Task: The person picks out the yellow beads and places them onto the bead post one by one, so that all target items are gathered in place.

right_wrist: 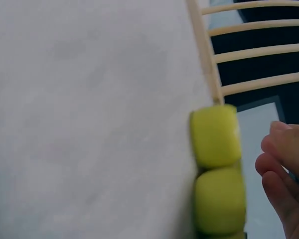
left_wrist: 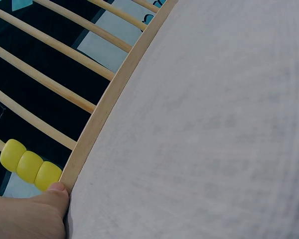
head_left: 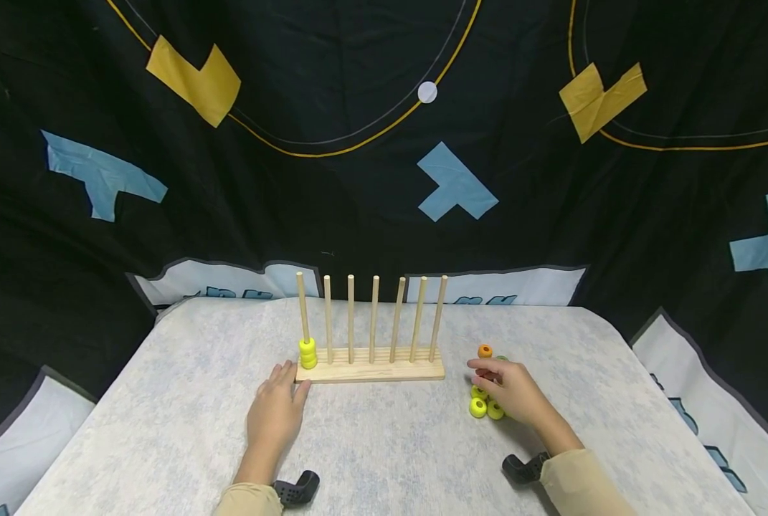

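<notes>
A wooden peg rack (head_left: pixel 371 370) stands on the table, its upright pegs in a row. Three yellow beads (left_wrist: pixel 31 165) are stacked on its leftmost peg. My left hand (head_left: pixel 275 412) holds the rack's left end, with the thumb (left_wrist: pixel 55 194) against the front corner and the fingers along the side. Over the loose beads to the right of the rack is my right hand (head_left: pixel 509 387), fingers slightly bent, with no bead showing between them. Yellow beads (head_left: pixel 477 408) lie below that hand, an orange bead (head_left: pixel 485 350) beyond it. A green bead (head_left: pixel 501 357) is partly hidden behind the hand.
The table (head_left: pixel 384 459) has a pale, mottled cover. Behind it hangs a dark cloth (head_left: pixel 332 208) with yellow and blue shapes. Each wrist wears a black device, the left one (head_left: pixel 297 489) and the right one (head_left: pixel 524 469), close over the tabletop.
</notes>
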{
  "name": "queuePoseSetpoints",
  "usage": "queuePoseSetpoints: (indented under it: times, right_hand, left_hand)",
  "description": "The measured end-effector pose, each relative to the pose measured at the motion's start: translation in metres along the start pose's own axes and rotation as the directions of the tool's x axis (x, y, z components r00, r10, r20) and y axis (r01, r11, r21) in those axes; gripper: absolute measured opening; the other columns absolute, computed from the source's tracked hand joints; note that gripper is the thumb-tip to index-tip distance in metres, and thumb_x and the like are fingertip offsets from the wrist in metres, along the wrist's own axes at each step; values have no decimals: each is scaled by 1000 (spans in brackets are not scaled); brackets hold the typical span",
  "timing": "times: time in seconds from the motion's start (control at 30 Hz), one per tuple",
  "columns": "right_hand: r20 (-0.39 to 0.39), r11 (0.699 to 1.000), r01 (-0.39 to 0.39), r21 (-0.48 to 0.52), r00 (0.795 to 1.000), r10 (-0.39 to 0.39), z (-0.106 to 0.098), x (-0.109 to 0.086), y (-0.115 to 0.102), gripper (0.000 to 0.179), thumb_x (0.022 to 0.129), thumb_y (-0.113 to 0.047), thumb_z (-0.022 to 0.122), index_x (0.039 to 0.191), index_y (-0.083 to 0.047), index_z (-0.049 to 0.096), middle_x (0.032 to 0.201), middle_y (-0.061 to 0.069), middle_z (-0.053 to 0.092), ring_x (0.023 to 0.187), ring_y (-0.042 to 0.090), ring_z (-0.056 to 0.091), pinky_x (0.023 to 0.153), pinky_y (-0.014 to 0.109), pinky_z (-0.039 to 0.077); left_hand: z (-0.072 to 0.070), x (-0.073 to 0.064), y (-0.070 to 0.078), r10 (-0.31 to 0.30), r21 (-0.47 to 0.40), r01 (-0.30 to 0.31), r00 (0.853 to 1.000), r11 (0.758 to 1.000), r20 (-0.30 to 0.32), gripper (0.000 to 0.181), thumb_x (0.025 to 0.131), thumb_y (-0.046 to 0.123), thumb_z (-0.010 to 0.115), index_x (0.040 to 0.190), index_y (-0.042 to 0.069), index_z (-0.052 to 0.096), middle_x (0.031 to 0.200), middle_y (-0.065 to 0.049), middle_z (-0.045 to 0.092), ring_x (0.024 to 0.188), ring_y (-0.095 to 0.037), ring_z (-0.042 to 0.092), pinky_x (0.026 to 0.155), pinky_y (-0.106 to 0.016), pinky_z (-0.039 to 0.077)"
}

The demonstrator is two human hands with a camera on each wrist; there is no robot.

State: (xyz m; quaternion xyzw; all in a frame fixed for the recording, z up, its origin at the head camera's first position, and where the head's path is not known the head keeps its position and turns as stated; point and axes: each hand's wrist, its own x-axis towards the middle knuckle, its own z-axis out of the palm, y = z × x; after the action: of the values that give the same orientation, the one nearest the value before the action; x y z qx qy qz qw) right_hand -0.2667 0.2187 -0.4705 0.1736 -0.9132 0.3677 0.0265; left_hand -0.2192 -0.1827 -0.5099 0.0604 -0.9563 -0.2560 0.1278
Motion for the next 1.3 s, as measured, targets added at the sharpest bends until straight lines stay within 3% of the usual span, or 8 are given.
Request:
queuePoseSetpoints:
  times: [0.17,0.5,1.0,1.17,1.3]
  right_hand:
    - [21,1000,4,-14,1000,-3,-2,-8,6,33,92,-11,71,124,-5,69,117,9,73,106,22,70,90,33,60]
    - [76,998,-2,-60,997,7,-4,-9,8,26,90,-9,73,115,-6,73,99,-3,74,89,6,65,85,30,60]
    - [32,996,12,-83,999,-9,8,-3,3,29,88,-13,75,116,-6,73,105,2,76,92,11,70,78,25,61]
    - [49,999,-7,-46,999,9,10,-2,3,29,91,-14,73,119,-8,72,111,4,75,93,12,70,75,22,59]
    - [76,999,-33,-30,996,35,6,-1,5,28,91,-11,71,120,-9,72,115,4,74,99,15,70,80,24,60]
  left_hand:
    - [1,0,0,0,-3,0,1000,1000,1,55,103,33,53,146,0,46,153,-21,42,147,-38,33,123,-54,25]
    - [1,1,-1,4,-4,-4,1000,1000,-6,54,103,32,54,145,0,46,153,-21,43,147,-38,34,122,-54,25]
    - [-1,0,-1,-3,-4,3,1000,1000,-8,54,103,33,54,146,1,46,153,-20,43,147,-38,34,120,-56,28]
    - [0,0,-3,10,-6,-10,1000,1000,-26,53,102,32,55,144,1,48,152,-20,44,146,-39,35,119,-57,29]
    - [2,-1,-2,19,-7,-19,999,1000,-34,53,102,32,56,144,0,48,152,-21,45,145,-40,36,120,-57,28]
